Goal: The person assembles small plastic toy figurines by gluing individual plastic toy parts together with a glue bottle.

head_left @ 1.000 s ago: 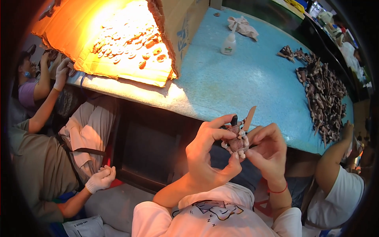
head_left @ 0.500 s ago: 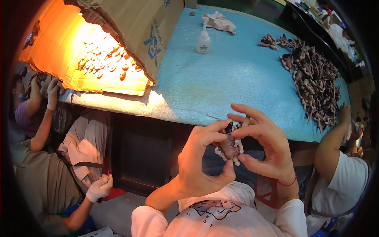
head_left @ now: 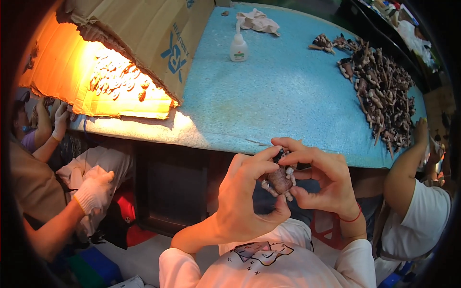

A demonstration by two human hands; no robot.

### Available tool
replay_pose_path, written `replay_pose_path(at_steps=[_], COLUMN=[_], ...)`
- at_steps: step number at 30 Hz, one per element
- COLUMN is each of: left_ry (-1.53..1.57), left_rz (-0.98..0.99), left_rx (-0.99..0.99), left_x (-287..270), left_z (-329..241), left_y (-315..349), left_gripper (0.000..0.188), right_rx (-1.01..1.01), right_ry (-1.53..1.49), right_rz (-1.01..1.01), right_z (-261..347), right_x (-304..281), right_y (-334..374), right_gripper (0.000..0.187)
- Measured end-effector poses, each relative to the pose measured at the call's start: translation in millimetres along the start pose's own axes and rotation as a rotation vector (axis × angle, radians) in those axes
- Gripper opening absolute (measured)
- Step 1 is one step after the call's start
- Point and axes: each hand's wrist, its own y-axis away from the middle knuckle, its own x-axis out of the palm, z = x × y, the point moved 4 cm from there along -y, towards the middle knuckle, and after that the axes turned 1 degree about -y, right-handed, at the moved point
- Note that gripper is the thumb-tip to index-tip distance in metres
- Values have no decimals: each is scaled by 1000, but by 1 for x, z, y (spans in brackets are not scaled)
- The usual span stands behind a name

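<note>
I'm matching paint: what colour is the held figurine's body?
The figurine's body is brown, clearest in the head view.

Overexp. orange glare in cardbd box (head_left: pixel 139 43), upper L; blk vignette, warped edges.

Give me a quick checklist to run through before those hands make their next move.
1. Left hand has the small figure: ok, fingertips at its upper end.
2. Right hand steadies it: ok, thumb at its side.
3. Figure's underside sound: cannot tell, hidden from this view.
4. White bottle upright: ok, standing on the blue tabletop.
5. Piled figures neatly sorted: not ok, jumbled together at the right.
</note>
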Motion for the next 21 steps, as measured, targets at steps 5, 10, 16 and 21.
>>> replay_pose_path(at_steps=[5, 10, 16, 21], left_ry=[22, -43, 14, 11], left_rz=[-30, 40, 202, 236], left_rx=[-21, -12, -101, -156], left_x=[2, 2, 2, 5], left_z=[1, -4, -5, -5], left_y=[0, -5, -10, -12], left_gripper=[52, 52, 62, 67], right_rx=[-31, -30, -9, -29], right_ry=[-44, -77, -160, -129], right_rz=[-3, -5, -48, -29], right_z=[-4, -7, -10, -12], right_x=[0, -3, -11, -15], right_y=[1, 4, 6, 5], right_gripper=[45, 47, 53, 58])
